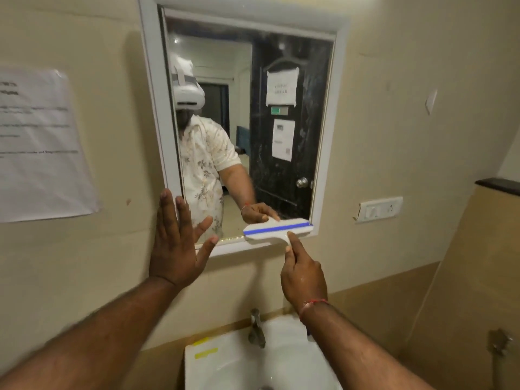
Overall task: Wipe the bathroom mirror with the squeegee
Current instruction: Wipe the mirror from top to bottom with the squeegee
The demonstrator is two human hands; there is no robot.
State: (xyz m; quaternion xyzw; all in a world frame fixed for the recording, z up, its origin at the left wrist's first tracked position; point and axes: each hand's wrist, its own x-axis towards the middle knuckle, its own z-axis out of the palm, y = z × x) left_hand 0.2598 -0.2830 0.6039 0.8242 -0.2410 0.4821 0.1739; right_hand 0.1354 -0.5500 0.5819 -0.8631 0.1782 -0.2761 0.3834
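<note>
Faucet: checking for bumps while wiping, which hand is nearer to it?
Right. The right hand, gripping the squeegee, is just above the faucet. The left hand is pressed on the mirror frame, farther up and left.

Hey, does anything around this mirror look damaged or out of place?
Yes. The switch plate on the wall right of the mirror sits crooked, its left end looking lifted off the wall. The mirror's glass shows whitish streaks, mostly on its right half.
</note>
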